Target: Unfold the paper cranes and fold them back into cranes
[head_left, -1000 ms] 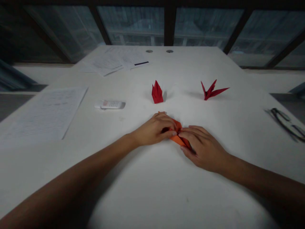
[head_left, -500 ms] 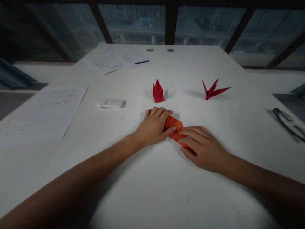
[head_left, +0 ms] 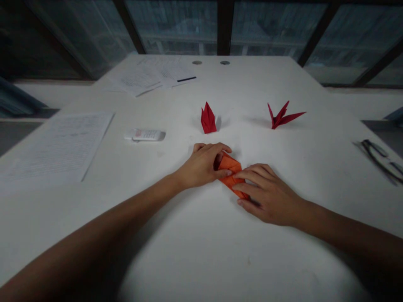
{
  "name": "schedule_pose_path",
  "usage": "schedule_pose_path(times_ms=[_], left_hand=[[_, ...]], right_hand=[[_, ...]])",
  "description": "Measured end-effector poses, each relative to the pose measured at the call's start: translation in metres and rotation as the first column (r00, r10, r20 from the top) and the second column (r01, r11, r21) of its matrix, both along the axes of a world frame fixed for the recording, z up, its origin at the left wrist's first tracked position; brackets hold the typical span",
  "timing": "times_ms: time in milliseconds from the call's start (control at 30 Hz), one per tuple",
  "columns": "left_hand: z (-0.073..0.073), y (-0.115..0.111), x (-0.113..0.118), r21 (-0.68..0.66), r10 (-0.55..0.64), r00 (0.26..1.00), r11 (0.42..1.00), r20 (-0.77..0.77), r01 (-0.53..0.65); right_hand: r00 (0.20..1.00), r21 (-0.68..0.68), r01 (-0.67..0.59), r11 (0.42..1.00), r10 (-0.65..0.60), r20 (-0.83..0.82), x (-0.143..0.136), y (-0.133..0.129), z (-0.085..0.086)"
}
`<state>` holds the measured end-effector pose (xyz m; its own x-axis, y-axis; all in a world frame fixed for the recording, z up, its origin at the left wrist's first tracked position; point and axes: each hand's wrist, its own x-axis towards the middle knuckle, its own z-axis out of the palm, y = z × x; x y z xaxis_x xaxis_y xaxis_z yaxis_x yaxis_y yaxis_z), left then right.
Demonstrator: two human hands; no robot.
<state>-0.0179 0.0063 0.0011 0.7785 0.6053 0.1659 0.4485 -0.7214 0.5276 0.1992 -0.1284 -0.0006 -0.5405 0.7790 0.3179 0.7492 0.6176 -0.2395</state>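
A folded piece of orange origami paper (head_left: 231, 165) lies on the white table, between my two hands. My left hand (head_left: 206, 164) grips its far left end, thumb on top and fingers curled over the edge. From the right, my right hand (head_left: 267, 195) has its fingertips on the near right part of the paper, with the thumb at the near edge. Beyond my hands a red folded paper piece (head_left: 208, 119) stands upright. Farther right rests a red paper crane (head_left: 280, 118) with a long pointed tip.
A white bottle-like item (head_left: 146, 134) with printing lies left of my hands. Printed sheets (head_left: 63, 144) cover the left side, and more papers (head_left: 138, 77) lie at the back left. Eyeglasses (head_left: 380, 159) sit at the right edge. Two round grommets (head_left: 224, 62) are near the far edge.
My left hand's fingers have arched up slightly, and more of the orange paper's far end shows. My right hand has shifted a little to the left. The view has tilted slightly.
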Motion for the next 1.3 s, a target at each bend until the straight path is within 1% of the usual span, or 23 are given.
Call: schedule_pose_path(times_ms=[67, 200, 267, 400, 500, 567, 633, 733, 800, 933, 1000, 1067, 1167, 1300], left_hand=[[0.0, 0.0, 0.0, -0.019, 0.008, 1.0, 1.0, 0.007, -0.008], [0.0, -0.001, 0.001, -0.066, 0.025, 0.997, 0.998, 0.07, -0.02], [0.001, 0.0, 0.001, -0.082, 0.037, 0.997, 0.996, 0.066, -0.032], [0.002, 0.0, 0.003, -0.047, 0.032, 0.999, 0.998, -0.002, -0.032], [0.002, -0.002, 0.004, 0.003, 0.026, 1.0, 1.0, 0.008, -0.026], [0.003, -0.005, 0.003, 0.045, -0.005, 0.999, 0.999, 0.037, 0.003], [0.006, -0.009, 0.003, 0.066, -0.074, 0.996, 0.995, 0.055, 0.071], [0.011, -0.013, 0.002, 0.054, -0.208, 0.977, 0.977, 0.047, 0.205], [0.014, -0.014, 0.001, 0.039, -0.258, 0.966, 0.966, 0.034, 0.257], [0.015, -0.012, 0.001, 0.009, -0.257, 0.966, 0.966, 0.023, 0.257], [0.015, -0.01, 0.001, 0.002, -0.254, 0.967, 0.967, 0.023, 0.254], [0.016, -0.007, -0.001, -0.015, -0.281, 0.96, 0.96, 0.025, 0.281], [0.017, -0.003, -0.002, -0.052, -0.323, 0.946, 0.945, 0.03, 0.324], [0.017, -0.001, -0.004, -0.102, -0.28, 0.959, 0.954, 0.044, 0.283]], right_hand=[[1.0, -0.003, 0.001, 1.0, -0.001, 0.005, 0.0, 0.0, 0.0], [1.0, -0.006, -0.006, 1.0, 0.006, 0.005, 0.001, 0.0, -0.001], [1.0, -0.005, -0.011, 1.0, 0.011, 0.004, 0.002, 0.0, -0.002], [1.0, 0.008, -0.029, 1.0, 0.029, 0.01, 0.002, 0.001, -0.001], [0.999, 0.01, -0.038, 0.999, 0.038, 0.007, 0.003, 0.001, -0.001], [0.999, 0.002, -0.043, 0.999, 0.043, 0.009, 0.003, 0.001, -0.001], [0.999, -0.003, -0.045, 0.999, 0.045, 0.017, 0.003, 0.001, -0.001], [0.999, 0.014, -0.048, 0.999, 0.047, 0.021, 0.003, 0.001, -0.001], [0.998, 0.029, -0.05, 0.998, 0.049, 0.025, 0.002, 0.002, -0.001], [0.998, 0.039, -0.051, 0.998, 0.052, -0.034, 0.002, 0.001, -0.001], [0.995, 0.059, -0.024, 0.998, 0.029, -0.098, 0.002, 0.0, -0.002], [0.99, 0.082, 0.023, 0.996, -0.011, -0.144, 0.002, 0.0, -0.003], [0.99, 0.065, 0.054, 0.996, -0.045, -0.131, 0.003, 0.002, -0.005], [0.996, 0.028, 0.051, 0.998, -0.049, -0.077, 0.003, 0.004, -0.007]])
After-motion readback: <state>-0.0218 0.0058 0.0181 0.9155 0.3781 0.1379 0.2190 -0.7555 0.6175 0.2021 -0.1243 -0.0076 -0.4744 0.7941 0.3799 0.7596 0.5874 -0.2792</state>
